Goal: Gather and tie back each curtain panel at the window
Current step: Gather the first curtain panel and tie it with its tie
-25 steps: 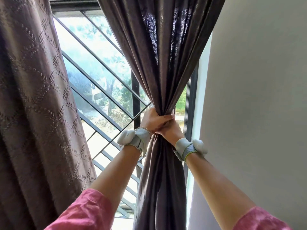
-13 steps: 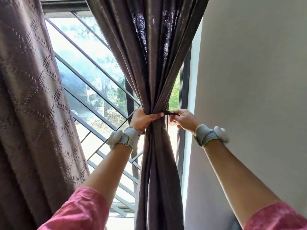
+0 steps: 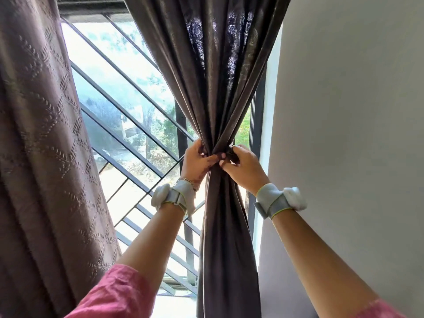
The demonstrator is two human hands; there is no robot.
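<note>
Fingers (image 3: pixel 207 158) of both hands pinch the dark curtain (image 3: pixel 220 88) waist; right hand (image 3: pixel 243 165) came back with the tie, so knotting's nearly done

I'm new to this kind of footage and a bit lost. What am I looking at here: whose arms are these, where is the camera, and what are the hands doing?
There is no machine here: a person wears a wide-angle camera on the head, so you see their own two arms reaching forward. The white bands on both wrists are strapped-on devices; what they do I cannot tell. The left hand squeezes the dark curtain into a tight bunch. The right hand pinches a dark strip at that bunch, probably the tie. A second, patterned curtain hangs loose on the left. Behind are a barred window and, at right, a plain wall.
</note>
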